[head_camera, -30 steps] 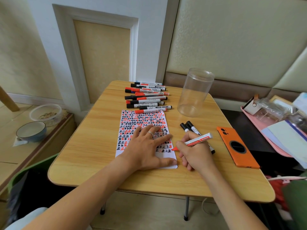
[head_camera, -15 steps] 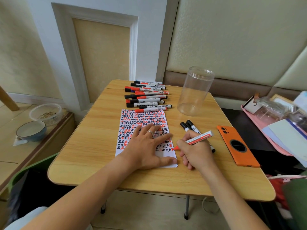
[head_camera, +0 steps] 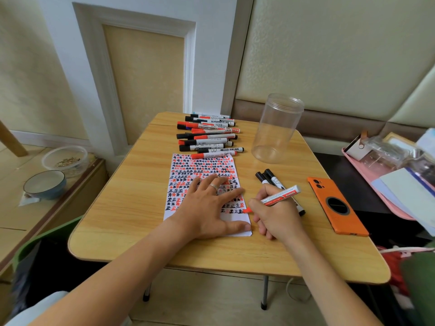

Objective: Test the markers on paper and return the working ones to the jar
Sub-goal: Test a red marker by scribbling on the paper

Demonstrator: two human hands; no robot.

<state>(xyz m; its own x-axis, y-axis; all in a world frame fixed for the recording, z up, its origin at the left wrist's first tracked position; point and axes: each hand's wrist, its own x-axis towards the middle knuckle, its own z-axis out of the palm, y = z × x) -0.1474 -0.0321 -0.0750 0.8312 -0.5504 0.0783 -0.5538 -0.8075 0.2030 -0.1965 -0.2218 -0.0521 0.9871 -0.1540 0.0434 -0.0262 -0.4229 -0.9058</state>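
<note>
Left hand [head_camera: 207, 208] lies flat, fingers spread, pinning the paper [head_camera: 188, 175]. Right hand [head_camera: 275, 215] grips a red marker [head_camera: 280, 196], tip touching the sheet's edge. Jar [head_camera: 275, 130] stands upright nearby.

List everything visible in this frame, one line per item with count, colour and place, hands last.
table: one, light wood, centre
paper: one, white with red and black marks, table middle
marker row: a dozen or so, red and black caps, beyond the paper
jar: one, clear, empty, upright, right of the row
black markers: two, behind the right hand
phone: one, orange, table right
bowl: one, blue, left side surface
left hand: flat on the paper
right hand: holds red marker, tip at the paper
</note>
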